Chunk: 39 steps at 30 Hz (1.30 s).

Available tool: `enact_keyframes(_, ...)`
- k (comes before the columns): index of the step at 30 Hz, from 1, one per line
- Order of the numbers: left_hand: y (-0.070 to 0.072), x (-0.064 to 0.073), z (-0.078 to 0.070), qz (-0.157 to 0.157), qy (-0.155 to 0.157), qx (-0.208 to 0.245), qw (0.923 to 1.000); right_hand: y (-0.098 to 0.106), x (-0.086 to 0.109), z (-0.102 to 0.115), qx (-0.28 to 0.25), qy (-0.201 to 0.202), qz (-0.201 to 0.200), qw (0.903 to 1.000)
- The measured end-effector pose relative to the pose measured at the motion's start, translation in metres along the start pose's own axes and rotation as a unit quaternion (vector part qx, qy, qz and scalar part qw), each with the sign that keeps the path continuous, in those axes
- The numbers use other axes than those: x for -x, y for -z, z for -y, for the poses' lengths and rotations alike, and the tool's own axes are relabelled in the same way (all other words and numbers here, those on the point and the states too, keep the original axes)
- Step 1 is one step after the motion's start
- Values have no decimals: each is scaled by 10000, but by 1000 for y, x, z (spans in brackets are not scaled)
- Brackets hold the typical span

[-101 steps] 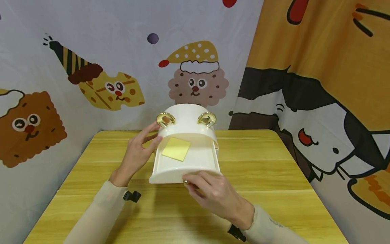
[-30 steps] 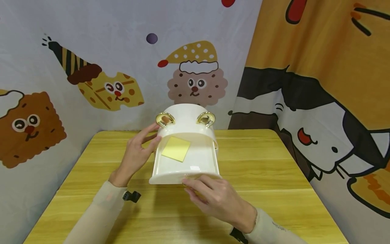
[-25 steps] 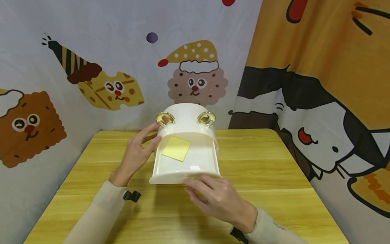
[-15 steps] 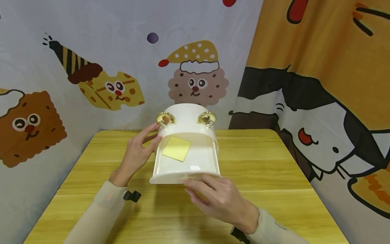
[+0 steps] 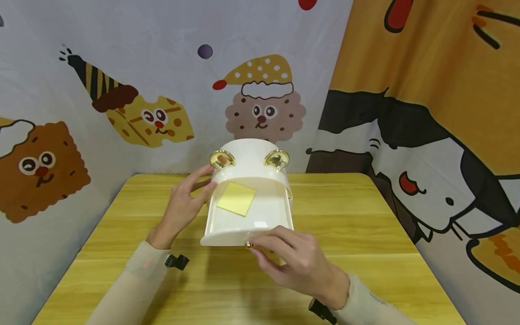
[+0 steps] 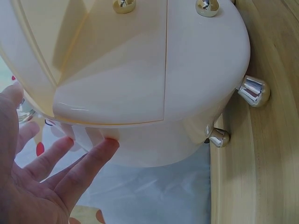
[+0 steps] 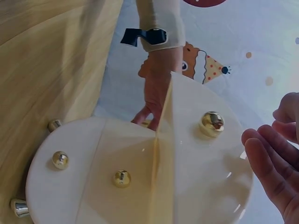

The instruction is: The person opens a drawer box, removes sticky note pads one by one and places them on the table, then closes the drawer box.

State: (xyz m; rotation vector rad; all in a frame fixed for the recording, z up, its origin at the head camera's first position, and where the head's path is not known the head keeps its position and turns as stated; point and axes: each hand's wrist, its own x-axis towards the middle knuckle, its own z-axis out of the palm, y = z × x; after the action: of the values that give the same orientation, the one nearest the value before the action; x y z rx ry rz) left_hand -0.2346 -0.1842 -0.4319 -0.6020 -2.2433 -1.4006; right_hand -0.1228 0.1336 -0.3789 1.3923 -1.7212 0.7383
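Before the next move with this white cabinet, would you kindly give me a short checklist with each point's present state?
1. Top drawer pulled out: ok.
2. Yellow note lying inside that drawer: ok.
3. Left hand touching the side of the white cabinet: ok.
4. Right hand gripping the top knob: not ok; the right wrist view shows a gap.
5. Middle drawer and bottom drawer pushed in: ok.
6. Top drawer's rear end seated properly: cannot tell, hidden.

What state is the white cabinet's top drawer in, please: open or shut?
Open: the top drawer juts out of the white cabinet, and a yellow paper square lies visible inside it.
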Motion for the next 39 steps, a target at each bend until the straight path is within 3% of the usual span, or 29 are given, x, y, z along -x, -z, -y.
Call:
enact_keyframes(7,1,1,0,15,11,23,10000,8,-9,-6,-440,-185,-84,9988)
enact_keyframes(16,1,1,-1,52,36,15,10000,22,-20,-18,-272,-607,82,9978)
enact_keyframes(27,3,3,-2,80,157,-71,9998,31,-24,-41,-268,-1145,653,9909)
enact_keyframes(39,4,4,-4,176,387,-41,9991,42,-35,-64,-181,-1606,1447,9762)
